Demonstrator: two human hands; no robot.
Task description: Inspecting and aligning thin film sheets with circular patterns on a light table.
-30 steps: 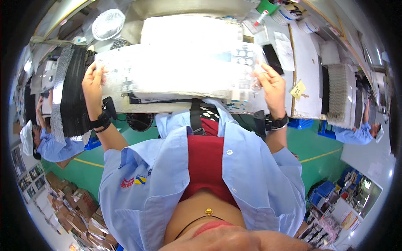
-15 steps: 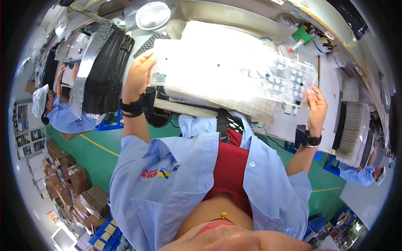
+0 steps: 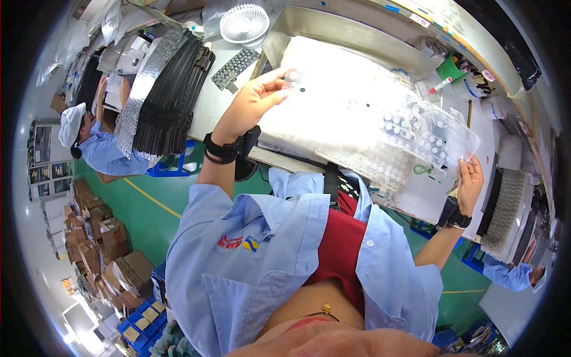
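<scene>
A long clear plastic panel (image 3: 431,140) with rows of round shapes stretches over a brightly glowing white work surface (image 3: 339,71). My left hand (image 3: 254,102) is closed on its left end, thumb against fingers. At its far right corner, my right hand (image 3: 470,181) pinches the edge between thumb and fingertips. Glare washes out the panel's middle, where only small dark dots show. More clear sheet material (image 3: 380,169) with round shapes lies under it near the table's front edge. A small green loop (image 3: 422,169) lies near my right hand.
Stacked black sheets (image 3: 169,89) stand at left, near a dark perforated strip (image 3: 235,69) and a white ribbed round fan (image 3: 244,24). A green cup (image 3: 447,67) and red-and-white marker (image 3: 441,85) sit back right. More stacked sheets (image 3: 504,208) stand right. A co-worker (image 3: 101,143) sits left.
The view has shifted, moving the whole scene right and down in the picture. Both hands keep hold of the panel; my left hand now appears farther over the glowing surface.
</scene>
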